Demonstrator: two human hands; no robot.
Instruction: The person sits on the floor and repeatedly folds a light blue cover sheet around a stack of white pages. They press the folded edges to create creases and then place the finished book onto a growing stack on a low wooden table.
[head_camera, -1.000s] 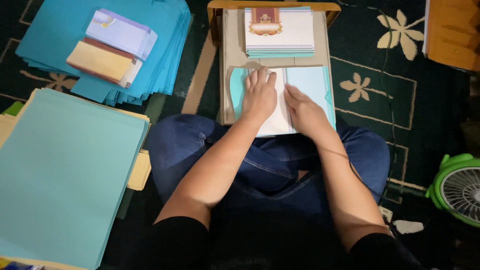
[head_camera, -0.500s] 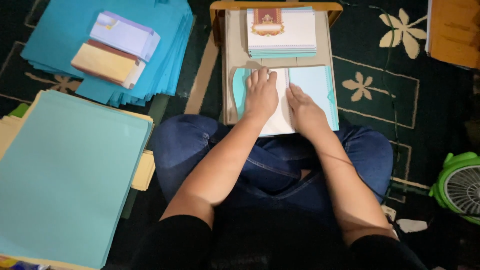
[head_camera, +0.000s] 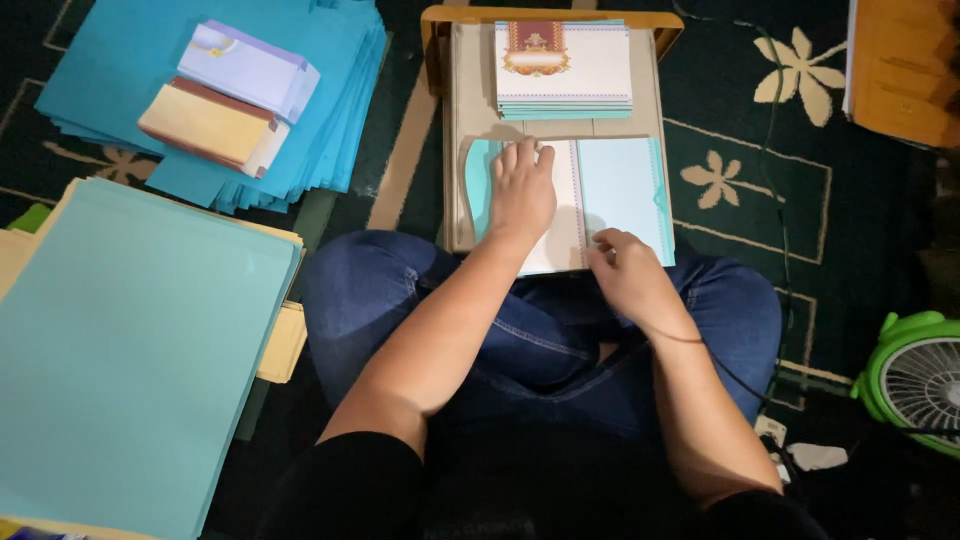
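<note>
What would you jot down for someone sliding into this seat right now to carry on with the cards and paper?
Left hand: flat, palm down, pressing the white card onto the small board across the lap.
Right hand: fingertips at the card's near edge, beside the light blue flap lying open to the right.
Done, as it looks: a neat pile of finished cards sits at the board's far end.
Left, as it looks: this card's flap is not yet closed; a big stack of pale blue sheets lies to the left, darker blue sheets beyond it.
</note>
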